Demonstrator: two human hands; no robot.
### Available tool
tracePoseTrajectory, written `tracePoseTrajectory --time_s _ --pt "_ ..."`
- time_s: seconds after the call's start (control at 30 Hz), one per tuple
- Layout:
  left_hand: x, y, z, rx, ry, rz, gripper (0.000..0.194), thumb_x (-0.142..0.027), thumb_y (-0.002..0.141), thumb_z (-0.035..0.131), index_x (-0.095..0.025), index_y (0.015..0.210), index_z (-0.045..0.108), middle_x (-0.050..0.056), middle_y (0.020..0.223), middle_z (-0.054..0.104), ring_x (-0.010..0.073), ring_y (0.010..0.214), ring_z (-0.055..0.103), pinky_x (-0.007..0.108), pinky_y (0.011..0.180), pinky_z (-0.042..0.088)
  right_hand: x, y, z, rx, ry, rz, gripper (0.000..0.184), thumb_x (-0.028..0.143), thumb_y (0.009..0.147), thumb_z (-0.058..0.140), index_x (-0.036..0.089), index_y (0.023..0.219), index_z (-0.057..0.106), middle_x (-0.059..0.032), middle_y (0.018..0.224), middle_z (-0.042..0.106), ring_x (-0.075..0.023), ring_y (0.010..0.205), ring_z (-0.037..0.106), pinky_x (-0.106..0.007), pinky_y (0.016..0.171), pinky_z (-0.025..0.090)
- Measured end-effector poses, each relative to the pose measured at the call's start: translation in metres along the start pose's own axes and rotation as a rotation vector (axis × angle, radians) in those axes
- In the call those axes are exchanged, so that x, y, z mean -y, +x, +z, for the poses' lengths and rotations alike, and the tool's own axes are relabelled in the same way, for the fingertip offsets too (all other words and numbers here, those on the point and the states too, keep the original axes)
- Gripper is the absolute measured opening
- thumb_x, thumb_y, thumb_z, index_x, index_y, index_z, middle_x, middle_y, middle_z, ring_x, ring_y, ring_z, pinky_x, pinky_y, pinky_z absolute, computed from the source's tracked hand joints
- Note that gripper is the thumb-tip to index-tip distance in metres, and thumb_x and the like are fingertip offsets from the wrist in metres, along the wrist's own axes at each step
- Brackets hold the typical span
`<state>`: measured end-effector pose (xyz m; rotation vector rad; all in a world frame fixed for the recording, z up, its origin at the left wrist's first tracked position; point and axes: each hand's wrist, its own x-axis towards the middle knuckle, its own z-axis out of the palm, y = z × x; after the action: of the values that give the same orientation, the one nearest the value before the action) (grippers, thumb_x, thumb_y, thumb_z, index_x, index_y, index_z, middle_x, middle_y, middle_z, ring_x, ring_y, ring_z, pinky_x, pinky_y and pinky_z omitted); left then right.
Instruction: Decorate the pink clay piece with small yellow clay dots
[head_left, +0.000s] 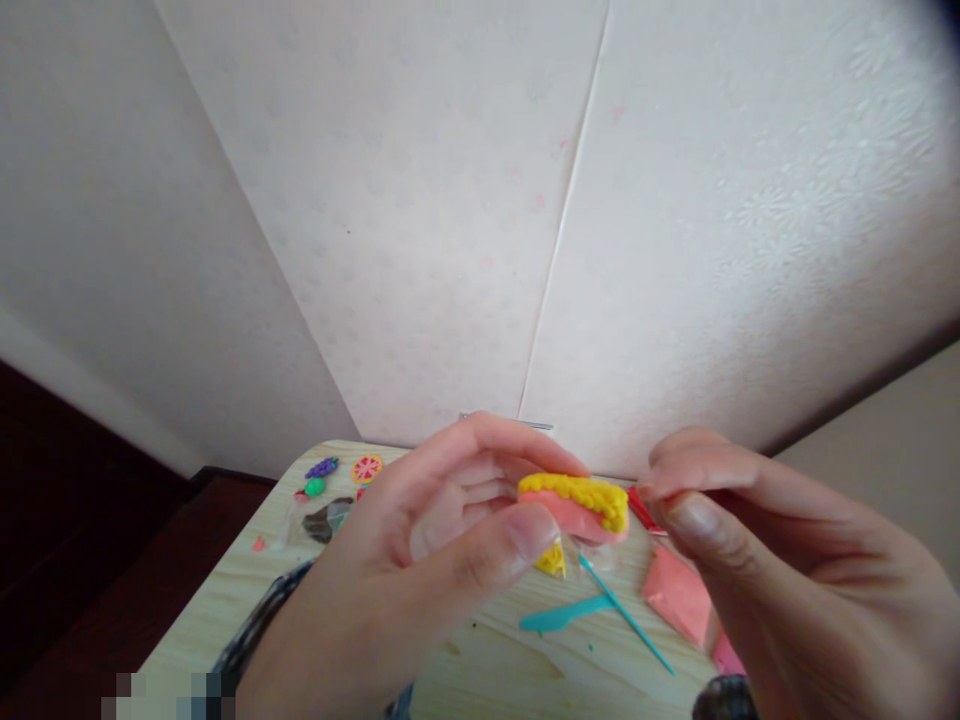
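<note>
My left hand (420, 585) grips a piece of pink modelling clay (570, 513) between thumb and fingers, held above the table. Bumpy yellow clay (577, 488) runs along its top edge and bunches at the right end. To the right, my right hand (787, 560) is apart from the piece, its thumb and forefinger tips pinched together. Whatever sits in that pinch, if anything, is too small or hidden to make out. Below the hands lie a teal plastic knife (559, 614) and a thin teal stick (634, 622), the stick crossing the knife's end.
On the wooden table (480, 670) are yellow clay (551, 560), a pink clay packet (677, 597) and a red item (645, 510). At the left lie a purple grape-like piece (322, 468), a green ball (314, 487) and a round red-yellow piece (367, 469). A pale wall (420, 250) stands behind.
</note>
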<state>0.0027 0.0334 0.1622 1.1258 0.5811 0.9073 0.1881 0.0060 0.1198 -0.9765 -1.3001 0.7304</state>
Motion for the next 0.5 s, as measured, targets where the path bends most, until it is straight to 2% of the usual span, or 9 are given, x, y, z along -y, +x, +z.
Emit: tracePoseTrajectory --time_s 0.07,0.2,0.33,0.5 --pt "0.0009 -0.0001 0.0004 -0.021 -0.001 0.000 0.012 -0.035 0.082 0.071 -0.026 0.089 0.072 -0.003 0.091 0.075 0.0119 0.091 0.069 0.015 0.079 0.052 0.0039 0.0012 0.0054 -0.017 0.023 0.008 0.010 0.031 0.086 0.064 0.030 0.081 0.072 0.0015 0.073 0.062 -0.0111 0.063 0.058 -0.019 0.049 0.046" --pt "0.0018 0.0007 -0.0003 0.010 0.004 0.013 0.012 -0.034 0.083 0.070 -0.026 0.091 0.072 -0.003 0.092 0.076 0.0127 0.093 0.070 0.015 0.079 0.052 0.0074 0.0020 0.0076 -0.039 0.058 0.007 0.012 0.034 0.084 0.068 0.028 0.074 0.071 0.0022 0.068 0.057 -0.0099 0.060 0.054 -0.019 0.049 0.044" --pt "0.0013 0.0007 0.0000 -0.019 0.019 0.010 0.012 -0.035 0.081 0.072 -0.026 0.088 0.072 -0.003 0.090 0.076 0.0144 0.093 0.070 0.018 0.081 0.053 0.0073 0.0009 0.0023 0.020 0.110 0.060 0.007 0.033 0.081 0.071 0.030 0.077 0.068 0.0016 0.070 0.055 -0.0117 0.062 0.055 -0.020 0.051 0.046" --pt "0.0016 -0.0008 0.0027 -0.043 0.003 0.005 0.012 -0.035 0.080 0.073 -0.026 0.087 0.072 -0.003 0.089 0.075 0.0162 0.093 0.070 0.021 0.083 0.053 0.0107 0.0015 0.0049 -0.006 0.132 0.071 0.016 0.038 0.075 0.076 0.028 0.069 0.065 0.0026 0.064 0.050 -0.0108 0.057 0.050 -0.020 0.047 0.043"
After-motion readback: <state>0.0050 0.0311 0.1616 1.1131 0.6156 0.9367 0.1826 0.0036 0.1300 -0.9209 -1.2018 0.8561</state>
